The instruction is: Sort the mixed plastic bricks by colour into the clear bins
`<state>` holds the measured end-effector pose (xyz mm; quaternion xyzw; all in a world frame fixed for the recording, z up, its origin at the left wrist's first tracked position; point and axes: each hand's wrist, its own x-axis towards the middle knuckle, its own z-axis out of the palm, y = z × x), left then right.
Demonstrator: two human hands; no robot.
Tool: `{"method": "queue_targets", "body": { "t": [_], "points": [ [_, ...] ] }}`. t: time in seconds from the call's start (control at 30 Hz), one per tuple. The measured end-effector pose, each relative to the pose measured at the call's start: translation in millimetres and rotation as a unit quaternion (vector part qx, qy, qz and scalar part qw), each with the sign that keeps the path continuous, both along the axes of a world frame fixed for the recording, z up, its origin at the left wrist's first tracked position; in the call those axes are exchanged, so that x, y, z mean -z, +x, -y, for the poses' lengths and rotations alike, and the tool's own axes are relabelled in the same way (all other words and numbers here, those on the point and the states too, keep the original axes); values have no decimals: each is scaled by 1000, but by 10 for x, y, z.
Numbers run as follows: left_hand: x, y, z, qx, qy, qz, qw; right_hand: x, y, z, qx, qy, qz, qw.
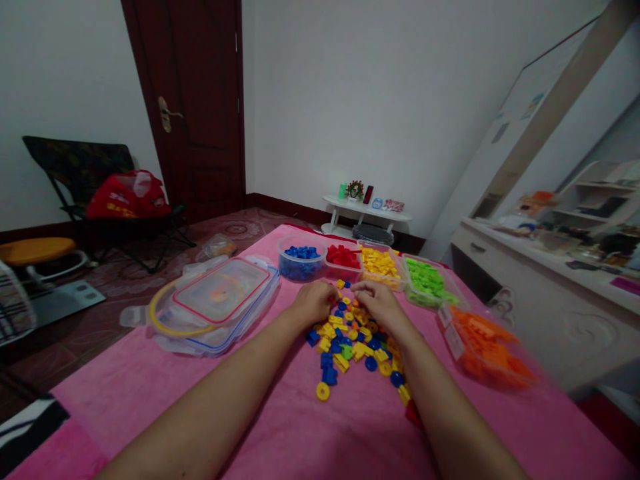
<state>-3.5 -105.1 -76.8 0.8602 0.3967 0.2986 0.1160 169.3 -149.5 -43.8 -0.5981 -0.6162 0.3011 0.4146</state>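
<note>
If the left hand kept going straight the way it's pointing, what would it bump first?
Most likely the red tub, just beyond the loose pieces that the left hand rests on, though the depth is hard to judge.

The view sits at the person's head, looking forward and slightly down across the pink table (150, 400); the left hand (315, 301) and right hand (381, 304) lie mid-frame at arm's reach. It is wide, taking in the door (200, 100) and white wall (375, 100) beyond
</note>
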Motion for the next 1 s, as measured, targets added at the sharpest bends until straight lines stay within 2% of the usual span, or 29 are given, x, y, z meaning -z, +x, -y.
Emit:
{"method": "queue_targets", "body": {
  "t": [0.07, 0.13, 0.2, 0.23, 0.27, 0.33, 0.47, 0.6, 0.67, 0.7, 0.8, 0.87, 0.93, 1.0],
  "points": [
    [15, 24, -62, -18, -45, 144, 988, -11, -34, 13, 8, -27, -108, 994],
    [-3, 50, -118, -9, -109, 313, 944, -11, -60, 24, 21, -62, -215, 975],
    [-47, 79, -134, 33, -173, 432, 884, -1, -84, 34, 22, -104, -330, 938],
    [-74, 96, -121, 55, -194, 462, 864, 3, -97, 41, 17, -126, -378, 917],
    [-100, 114, -95, 74, -206, 470, 855, 5, -114, 48, 7, -150, -420, 895],
    [-149, 156, -11, 92, -203, 436, 872, -3, -155, 70, -21, -199, -488, 849],
    [-227, 250, 188, 91, -128, 338, 928, -28, -249, 119, -45, -245, -596, 763],
    [-240, 285, 248, 84, -66, 320, 941, -32, -268, 114, -44, -253, -635, 728],
    [-195, 256, 204, 57, -48, 323, 943, -85, -195, 94, -58, -245, -639, 727],
    [-159, 232, 170, 41, -45, 325, 944, -138, -128, 88, -61, -230, -635, 735],
    [-19, 143, 54, -4, -44, 322, 946, -383, 204, 112, -24, -126, -602, 788],
    [76, 95, -9, -24, -46, 320, 946, -553, 523, 171, 43, -15, -558, 829],
    [151, 69, -53, -39, -56, 322, 944, -657, 884, 254, 142, 99, -480, 860],
    [202, 63, -81, -45, -66, 319, 944, -668, 1241, 343, 270, 185, -372, 869]
  ]
}}
